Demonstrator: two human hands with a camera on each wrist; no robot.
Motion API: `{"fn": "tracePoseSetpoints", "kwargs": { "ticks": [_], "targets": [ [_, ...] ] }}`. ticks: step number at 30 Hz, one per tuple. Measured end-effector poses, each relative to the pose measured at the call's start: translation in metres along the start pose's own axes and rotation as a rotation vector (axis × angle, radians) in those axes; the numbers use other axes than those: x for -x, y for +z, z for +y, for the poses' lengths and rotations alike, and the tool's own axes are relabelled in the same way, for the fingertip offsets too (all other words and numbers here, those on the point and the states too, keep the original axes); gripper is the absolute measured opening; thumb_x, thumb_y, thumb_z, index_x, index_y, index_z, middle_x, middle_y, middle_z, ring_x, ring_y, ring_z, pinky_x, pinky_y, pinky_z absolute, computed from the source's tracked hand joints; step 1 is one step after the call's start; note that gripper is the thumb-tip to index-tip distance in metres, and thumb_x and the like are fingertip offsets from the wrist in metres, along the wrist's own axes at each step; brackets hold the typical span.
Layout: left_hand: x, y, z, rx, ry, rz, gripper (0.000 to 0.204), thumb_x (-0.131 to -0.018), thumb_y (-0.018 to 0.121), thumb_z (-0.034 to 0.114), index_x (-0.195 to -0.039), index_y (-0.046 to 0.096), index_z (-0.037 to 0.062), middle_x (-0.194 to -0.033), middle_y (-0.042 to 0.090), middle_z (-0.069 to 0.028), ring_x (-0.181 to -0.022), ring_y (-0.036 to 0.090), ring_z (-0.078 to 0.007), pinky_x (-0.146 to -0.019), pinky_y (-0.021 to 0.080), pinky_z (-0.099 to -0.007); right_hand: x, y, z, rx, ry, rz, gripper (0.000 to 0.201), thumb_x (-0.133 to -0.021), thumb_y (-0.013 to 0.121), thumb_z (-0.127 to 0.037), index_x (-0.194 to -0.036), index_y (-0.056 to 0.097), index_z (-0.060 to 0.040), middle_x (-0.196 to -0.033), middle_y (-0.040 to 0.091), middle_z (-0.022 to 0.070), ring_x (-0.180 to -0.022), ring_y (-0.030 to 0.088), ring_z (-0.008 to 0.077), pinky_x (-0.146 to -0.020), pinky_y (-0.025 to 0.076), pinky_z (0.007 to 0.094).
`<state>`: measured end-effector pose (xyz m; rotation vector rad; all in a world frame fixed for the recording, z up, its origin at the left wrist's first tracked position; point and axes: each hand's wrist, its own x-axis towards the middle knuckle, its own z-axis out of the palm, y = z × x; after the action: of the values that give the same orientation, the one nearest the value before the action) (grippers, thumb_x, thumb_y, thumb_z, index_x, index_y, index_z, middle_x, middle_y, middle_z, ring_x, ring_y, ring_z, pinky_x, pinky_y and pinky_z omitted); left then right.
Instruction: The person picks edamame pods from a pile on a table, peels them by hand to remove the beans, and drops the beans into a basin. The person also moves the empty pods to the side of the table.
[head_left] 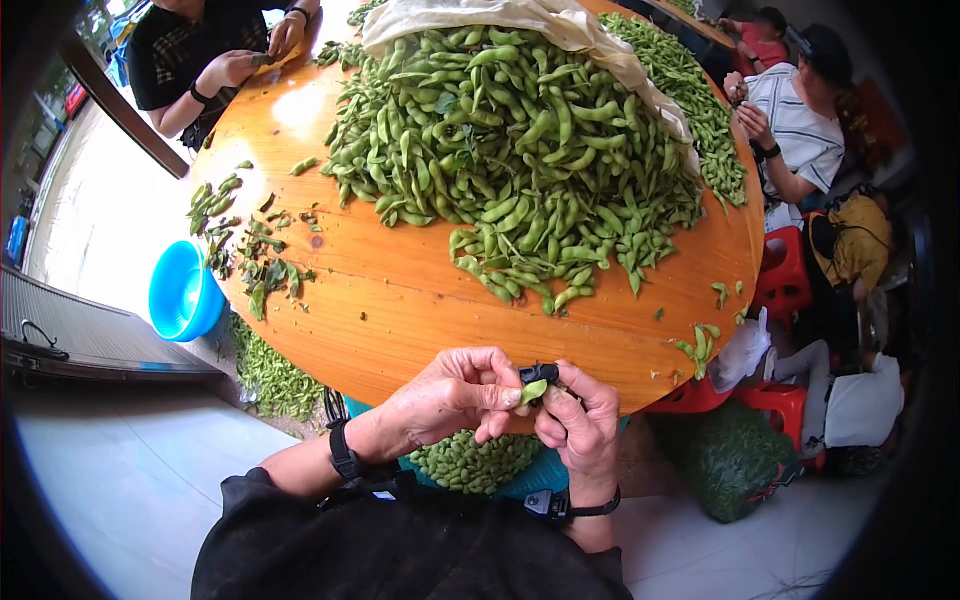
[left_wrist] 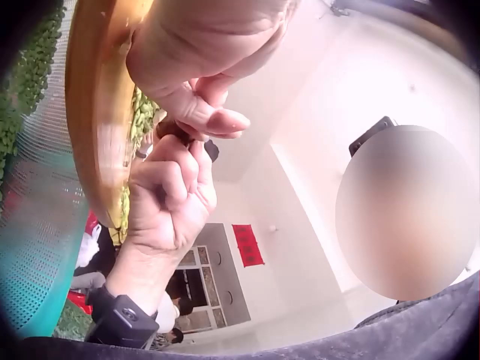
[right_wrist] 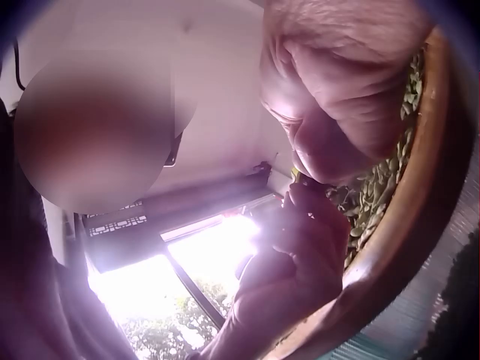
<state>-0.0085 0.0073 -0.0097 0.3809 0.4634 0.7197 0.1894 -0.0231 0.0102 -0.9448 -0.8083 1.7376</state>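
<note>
Over the table's near edge, both hands meet at a green soybean pod. My left hand pinches one end of it between thumb and fingers. The other end is gripped by my right hand, its fingers curled and the thumb against the pod. A small black piece sits at the right fingertips, just behind the pod. Below the hands, a teal basket holds shelled green beans. The wrist views show the left hand and right hand close up, fingertips together, the pod mostly hidden.
A large heap of pods spills from a pale cloth sack on the round wooden table. Leaf scraps lie at left, a few pods at right. A blue basin and red stools stand around; other people sit across.
</note>
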Motion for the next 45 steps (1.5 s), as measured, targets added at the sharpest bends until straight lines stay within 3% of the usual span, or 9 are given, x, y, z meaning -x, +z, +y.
{"fn": "tracePoseSetpoints", "kwargs": {
  "ticks": [7,9,11,15,18,20,24,29,45],
  "targets": [
    [-0.002,0.013,-0.017,-0.145,0.168,0.103,0.017,-0.091,0.069,0.006,-0.101,0.055,0.0055,-0.093,0.067,-0.0028,-0.087,0.065,-0.0108,-0.073,0.057,-0.0282,0.000,0.015,0.007,0.903,-0.418,0.177,0.010,-0.088,0.060,-0.001,-0.096,0.060,0.0057,-0.078,0.055,0.0111,-0.062,0.057,0.0219,-0.055,0.045,0.0320],
    [-0.003,0.007,-0.019,-0.207,0.180,0.119,0.015,-0.092,0.068,0.007,-0.100,0.056,0.0051,-0.097,0.066,-0.0018,-0.089,0.064,-0.0100,-0.074,0.057,-0.0290,0.001,0.015,0.015,0.892,-0.412,0.208,0.011,-0.086,0.060,0.001,-0.096,0.061,0.0056,-0.079,0.055,0.0137,-0.066,0.059,0.0280,-0.059,0.047,0.0350],
    [-0.006,-0.001,-0.025,-0.678,0.373,0.198,0.011,-0.094,0.065,0.011,-0.099,0.059,0.0032,-0.094,0.067,-0.0020,-0.085,0.064,-0.0084,-0.069,0.056,-0.0268,0.000,0.012,0.019,0.987,-0.550,0.214,0.010,-0.092,0.058,0.000,-0.096,0.058,0.0088,-0.080,0.052,0.0043,-0.057,0.052,0.0076,-0.047,0.040,0.0238],
    [-0.002,0.004,-0.002,-0.717,0.267,0.181,0.020,-0.098,0.062,0.022,-0.096,0.063,0.0020,-0.074,0.065,-0.0001,-0.071,0.063,-0.0073,-0.059,0.050,-0.0228,0.001,0.011,0.019,0.872,-0.444,0.224,0.010,-0.091,0.058,0.000,-0.096,0.058,0.0090,-0.080,0.052,0.0045,-0.057,0.052,0.0078,-0.047,0.040,0.0243],
    [0.000,0.003,0.006,-0.322,0.018,0.103,0.022,-0.099,0.061,0.023,-0.099,0.065,0.0007,-0.084,0.067,-0.0049,-0.066,0.064,-0.0090,-0.057,0.050,-0.0223,0.000,0.013,0.020,0.954,-0.506,0.219,0.009,-0.090,0.059,0.001,-0.096,0.059,0.0084,-0.079,0.052,0.0052,-0.056,0.053,0.0082,-0.048,0.040,0.0249],
    [0.001,-0.001,0.004,-0.276,-0.002,0.095,0.022,-0.099,0.060,0.023,-0.101,0.064,0.0006,-0.087,0.068,-0.0064,-0.068,0.064,-0.0092,-0.058,0.051,-0.0224,0.002,0.018,0.019,1.027,-0.468,0.294,0.013,-0.085,0.062,0.002,-0.098,0.063,0.0058,-0.082,0.060,0.0162,-0.072,0.063,0.0325,-0.062,0.050,0.0378],
    [0.005,0.012,0.007,-0.168,-0.063,0.142,0.014,-0.100,0.055,0.013,-0.108,0.060,0.0023,-0.080,0.064,-0.0048,-0.066,0.061,-0.0087,-0.059,0.049,-0.0225,-0.001,0.025,0.019,1.113,-0.649,0.278,0.013,-0.084,0.059,0.005,-0.097,0.060,0.0066,-0.081,0.054,0.0136,-0.065,0.059,0.0249,-0.053,0.045,0.0336],
    [0.000,0.005,-0.008,-0.054,0.017,0.112,0.019,-0.094,0.045,0.004,-0.109,0.058,0.0054,-0.075,0.056,-0.0029,-0.063,0.050,-0.0108,-0.063,0.045,-0.0263,-0.001,0.038,0.029,1.326,-0.824,0.368,0.017,-0.082,0.061,0.005,-0.099,0.061,0.0050,-0.089,0.054,0.0179,-0.070,0.059,0.0338,-0.058,0.048,0.0397],
    [-0.003,0.008,-0.022,-0.048,0.129,0.100,0.018,-0.096,0.047,0.005,-0.111,0.059,0.0035,-0.079,0.058,-0.0001,-0.067,0.050,-0.0057,-0.059,0.040,-0.0197,0.001,0.027,0.019,1.185,-0.670,0.334,0.018,-0.083,0.062,0.004,-0.101,0.062,0.0050,-0.086,0.055,0.0175,-0.071,0.061,0.0334,-0.059,0.051,0.0390]
  ]
}}
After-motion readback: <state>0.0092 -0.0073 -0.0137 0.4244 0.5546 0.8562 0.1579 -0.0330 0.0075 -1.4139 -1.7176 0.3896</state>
